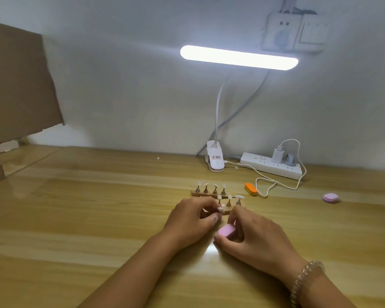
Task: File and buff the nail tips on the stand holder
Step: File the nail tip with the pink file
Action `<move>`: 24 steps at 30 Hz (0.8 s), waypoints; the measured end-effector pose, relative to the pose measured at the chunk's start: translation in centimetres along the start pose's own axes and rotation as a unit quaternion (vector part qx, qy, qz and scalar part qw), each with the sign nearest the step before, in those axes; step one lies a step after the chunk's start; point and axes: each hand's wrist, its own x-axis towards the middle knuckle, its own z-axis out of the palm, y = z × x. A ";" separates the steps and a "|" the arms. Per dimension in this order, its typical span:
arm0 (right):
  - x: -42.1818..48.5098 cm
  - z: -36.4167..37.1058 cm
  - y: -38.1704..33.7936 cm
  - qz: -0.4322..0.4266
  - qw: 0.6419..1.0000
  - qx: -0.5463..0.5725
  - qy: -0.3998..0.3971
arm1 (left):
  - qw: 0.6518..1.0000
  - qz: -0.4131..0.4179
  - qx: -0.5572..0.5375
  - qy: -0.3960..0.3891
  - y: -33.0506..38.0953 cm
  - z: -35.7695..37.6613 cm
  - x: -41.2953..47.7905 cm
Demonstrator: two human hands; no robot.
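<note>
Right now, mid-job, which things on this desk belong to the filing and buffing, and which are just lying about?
In the job: pink buffer block in the right hand; near stand holder with nail tips, gripped by the left hand; far stand holder; orange buffer block; second pink buffer block.
Lying about: clip lamp; power strip with charger; cardboard.

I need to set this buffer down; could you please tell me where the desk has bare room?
Bare wood spreads left of the nail stands to the cardboard, and between cable and pink pad. Crowded around the left hand and right hand.
</note>
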 end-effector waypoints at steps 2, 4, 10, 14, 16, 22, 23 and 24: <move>0.1 0.0 0.1 0.002 1.000 0.004 0.006 | 1.000 -0.007 0.005 0.003 0.0 -0.1 0.0; 0.2 -0.1 0.4 0.002 0.999 0.018 0.029 | 1.000 -0.017 0.000 0.008 -0.1 -0.2 0.1; 0.4 0.5 -0.1 -0.017 0.992 0.091 0.081 | 0.999 -0.011 -0.029 -0.037 0.0 -0.4 0.0; 0.7 0.5 0.1 0.018 0.983 0.137 0.122 | 0.998 -0.011 -0.027 -0.052 -0.2 -0.2 0.1; 0.5 0.5 0.0 -0.008 0.987 0.124 0.100 | 0.998 -0.011 -0.024 -0.060 -0.1 -0.3 0.1; 0.8 0.5 0.1 0.027 0.983 0.131 0.122 | 0.998 -0.010 -0.024 -0.061 -0.1 -0.4 0.1; 0.6 0.5 0.1 0.011 0.988 0.110 0.111 | 0.998 -0.010 -0.024 -0.063 -0.1 -0.4 0.1; 0.4 0.6 -0.1 -0.009 0.991 0.093 0.092 | 0.998 -0.011 -0.027 -0.064 -0.1 -0.4 0.0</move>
